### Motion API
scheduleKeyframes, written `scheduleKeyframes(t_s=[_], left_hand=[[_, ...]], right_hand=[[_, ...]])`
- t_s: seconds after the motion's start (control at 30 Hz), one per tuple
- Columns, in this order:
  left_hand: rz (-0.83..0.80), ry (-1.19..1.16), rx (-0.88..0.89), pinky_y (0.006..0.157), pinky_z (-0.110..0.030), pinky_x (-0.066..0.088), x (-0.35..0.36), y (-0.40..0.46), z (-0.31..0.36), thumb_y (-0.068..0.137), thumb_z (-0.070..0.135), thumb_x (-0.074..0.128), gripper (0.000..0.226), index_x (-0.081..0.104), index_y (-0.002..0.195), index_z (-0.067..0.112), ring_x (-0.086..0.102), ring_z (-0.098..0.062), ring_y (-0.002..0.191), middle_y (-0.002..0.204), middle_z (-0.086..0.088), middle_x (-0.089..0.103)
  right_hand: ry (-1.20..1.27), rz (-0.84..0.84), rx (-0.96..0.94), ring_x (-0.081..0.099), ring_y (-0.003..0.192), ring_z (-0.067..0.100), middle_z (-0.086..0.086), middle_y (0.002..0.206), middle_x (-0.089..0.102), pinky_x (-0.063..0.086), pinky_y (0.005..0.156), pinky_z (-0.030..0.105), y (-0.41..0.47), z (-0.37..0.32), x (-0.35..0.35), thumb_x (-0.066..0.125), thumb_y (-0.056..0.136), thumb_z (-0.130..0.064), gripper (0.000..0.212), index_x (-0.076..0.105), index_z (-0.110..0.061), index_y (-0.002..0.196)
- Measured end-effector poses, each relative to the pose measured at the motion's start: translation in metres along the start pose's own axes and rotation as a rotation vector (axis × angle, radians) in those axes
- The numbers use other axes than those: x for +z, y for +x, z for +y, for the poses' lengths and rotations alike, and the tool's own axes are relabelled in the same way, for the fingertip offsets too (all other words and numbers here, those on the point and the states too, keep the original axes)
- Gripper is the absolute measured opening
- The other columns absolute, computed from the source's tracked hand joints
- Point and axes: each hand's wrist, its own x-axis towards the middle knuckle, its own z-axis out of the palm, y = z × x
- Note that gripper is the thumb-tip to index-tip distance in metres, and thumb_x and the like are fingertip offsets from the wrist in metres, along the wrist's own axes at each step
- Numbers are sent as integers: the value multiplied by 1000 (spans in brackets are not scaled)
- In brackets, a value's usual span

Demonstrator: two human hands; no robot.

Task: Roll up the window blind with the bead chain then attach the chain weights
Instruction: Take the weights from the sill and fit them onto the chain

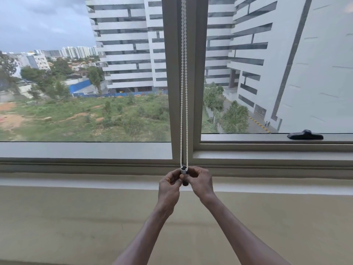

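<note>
Flanking window mullion (200, 73): glass panes (86, 73).

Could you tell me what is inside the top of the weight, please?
The two strands of the bead chain run down into the open top of the weight. Both hands, left and right, cover its body, so the chain's loop inside is hidden.
</note>
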Motion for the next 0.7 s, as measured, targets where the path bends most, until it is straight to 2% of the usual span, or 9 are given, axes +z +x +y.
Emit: scheduleKeyframes(t_s=[0.4, 0.57, 0.63, 0.7], left_hand=[[18, 70, 7, 76, -15, 52, -8, 6, 3, 92, -7, 55, 33, 74, 104, 17, 72, -8, 84, 95, -1, 79], [31, 93, 3, 88, -23, 52, -9, 9, 3, 95, -6, 52, 31, 73, 106, 14, 71, -14, 96, 100, -4, 78], [56, 93, -7, 93, -27, 51, -8, 9, 5, 96, -3, 51, 29, 73, 106, 14, 70, -16, 100, 101, -3, 77], [71, 87, -6, 92, -25, 49, -9, 8, 8, 98, 0, 51, 30, 73, 103, 20, 69, -12, 102, 99, 4, 78]], right_hand=[[-106, 27, -15, 65, 60, 16, 10, 76, 76, 60, 74, 44, 4, 4, 8, 73, 81, -6, 14, 75, -17, 89], [-120, -12, -33, 64, 63, 16, 11, 76, 74, 58, 77, 47, 3, 3, 6, 72, 81, -6, 15, 74, -18, 91], [-116, -39, -31, 65, 70, 18, 11, 84, 74, 57, 81, 48, 0, 2, 4, 75, 77, -6, 23, 73, -20, 95], [-160, -54, -13, 68, 85, 22, 6, 93, 73, 56, 86, 44, -3, 1, 1, 77, 74, -8, 33, 71, -24, 102]])
